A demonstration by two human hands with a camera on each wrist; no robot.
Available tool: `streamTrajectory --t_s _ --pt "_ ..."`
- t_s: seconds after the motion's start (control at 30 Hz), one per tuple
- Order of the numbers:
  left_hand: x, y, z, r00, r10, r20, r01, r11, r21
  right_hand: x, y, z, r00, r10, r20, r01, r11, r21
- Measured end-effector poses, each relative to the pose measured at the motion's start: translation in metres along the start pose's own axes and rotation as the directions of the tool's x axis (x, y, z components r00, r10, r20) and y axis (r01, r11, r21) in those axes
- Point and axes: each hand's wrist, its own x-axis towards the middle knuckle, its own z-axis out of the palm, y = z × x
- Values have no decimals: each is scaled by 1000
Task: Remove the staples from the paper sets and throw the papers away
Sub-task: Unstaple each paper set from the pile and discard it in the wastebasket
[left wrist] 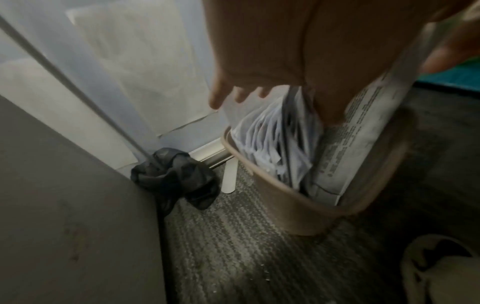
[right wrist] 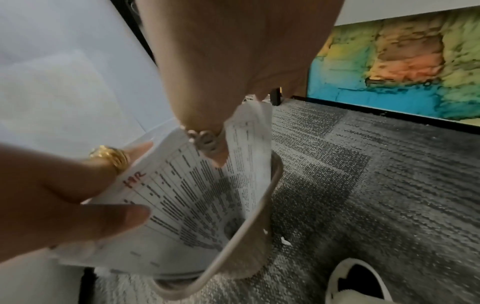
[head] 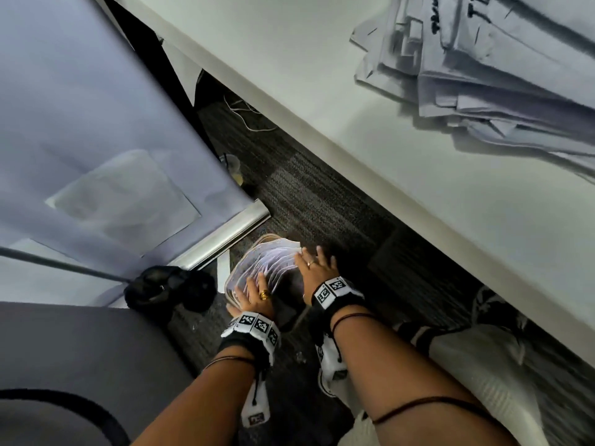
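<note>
Down on the floor, at the far left, a black cloth bundle [head: 169, 286] lies against the bottom of the pale wall panel [head: 80, 123], beside a metal base rail [head: 225, 233].

Next to it stands the beige bin [left wrist: 285, 197] on the grey carpet [head: 322, 201], and it is already crowded with loose white sheets [left wrist: 265, 139] standing on their edges.

Both of my hands are at the mouth of this bin. My left hand [head: 256, 299], with a gold ring [head: 264, 295], lies on the left side of the printed papers [right wrist: 197, 197]; its fingers [right wrist: 111, 214] are almost straight and press flat on the top sheet, not curled around it. The papers are bent between my two hands, with their lower part already inside the bin and their upper part above the rim.

My right hand [head: 317, 263], with a thin ring, is on the right side of the papers. Its fingers are spread and rather straight, and they push against the curved sheet; I cannot tell if the thumb pinches it.

Further right and above, the white counter [head: 370, 130] carries a messy pile of more paper sets [head: 499, 69] near its far right end. Below the counter, at the right, my white shoe [right wrist: 358, 281] rests on the carpet.
</note>
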Motion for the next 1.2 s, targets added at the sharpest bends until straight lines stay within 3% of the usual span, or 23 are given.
streamTrajectory --t_s 0.07,0.13,0.2,0.27,0.37,0.47,0.6,0.7,0.87,0.97,1.0,1.03,1.1,1.17,1.2 --pt "8 -9 15 999 13 35 -15 998 57 -2 4 10 999 -35 35 36 999 -20" --pt "14 -16 12 996 84 11 -85 988 127 -7 -2 7 997 -68 -23 67 997 -47" --pt "7 -16 -4 981 178 -81 -162 971 179 -15 -15 -6 991 -89 -97 85 995 -49" --pt "-6 -12 -34 939 242 -243 -228 970 84 -27 -28 -27 977 -86 -193 83 996 -22" --pt "-30 -4 -86 820 308 -482 -366 930 -28 -56 -48 -62 926 -94 -367 93 995 -20" --pt "-61 8 -137 653 332 -681 -504 861 -65 -100 -65 -89 845 -77 -529 107 994 27" --pt "-111 28 -206 430 329 -841 -676 735 -57 -167 -81 -125 644 -82 -761 224 971 86" --pt "-152 41 -252 274 407 -871 -769 636 55 -214 -81 -151 495 -72 -866 319 942 103" --pt "-217 77 -286 143 647 -749 -834 487 261 -279 -60 -185 356 -9 -934 340 933 120" --pt "-246 106 -279 177 736 -654 -822 475 313 -303 -21 -201 274 143 -951 210 956 204" --pt "-254 117 -274 202 756 -623 -805 490 333 -310 -6 -206 285 221 -933 128 955 266" --pt "-260 126 -270 229 773 -592 -778 511 366 -315 9 -211 340 308 -889 16 943 333" --pt "-268 145 -261 308 793 -526 -695 565 445 -322 35 -218 501 461 -732 -245 887 391" --pt "-269 158 -252 453 770 -450 -601 636 483 -326 51 -219 604 535 -590 -412 844 344" --pt "-267 162 -246 528 739 -418 -563 674 478 -327 54 -217 626 542 -561 -457 837 300"
